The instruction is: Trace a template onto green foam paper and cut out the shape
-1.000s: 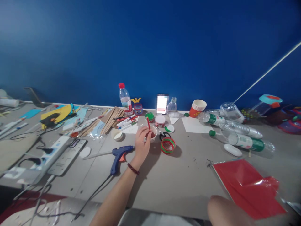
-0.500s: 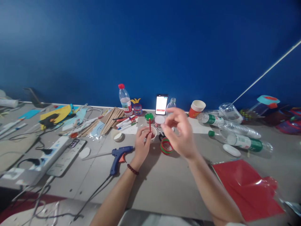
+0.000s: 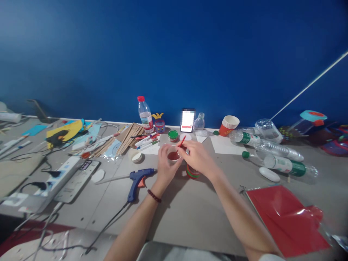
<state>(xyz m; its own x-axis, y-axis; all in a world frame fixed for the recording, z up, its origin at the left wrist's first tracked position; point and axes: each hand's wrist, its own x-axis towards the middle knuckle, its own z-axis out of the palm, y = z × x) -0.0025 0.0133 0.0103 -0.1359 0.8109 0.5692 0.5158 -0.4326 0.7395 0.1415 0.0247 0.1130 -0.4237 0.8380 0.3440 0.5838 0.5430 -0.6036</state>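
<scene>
My left hand (image 3: 166,167) is curled around a small white cup with reddish liquid (image 3: 173,156) in it. In the fingers of my right hand (image 3: 200,156) is a thin red stick (image 3: 182,140), tilted over the cup's right side; its lower end is hidden by the fingers. Just below my right hand stands a round clear container with red and green bands (image 3: 191,174), partly covered. A green tub (image 3: 173,135) and a white-topped tub (image 3: 185,137) are behind the cup.
A blue glue gun (image 3: 140,179) lies left of my left wrist, its cord running toward the front edge. Markers (image 3: 148,140), wooden sticks (image 3: 130,139) and a red-capped bottle (image 3: 145,116) are beyond. Paper cups (image 3: 228,126), plastic bottles (image 3: 282,164) and a red sheet (image 3: 282,214) lie rightward.
My right hand has come down and left from above the banded container to the cup and taken hold of the red stick. The stick, upright before, now leans right. My left hand stays at the cup.
</scene>
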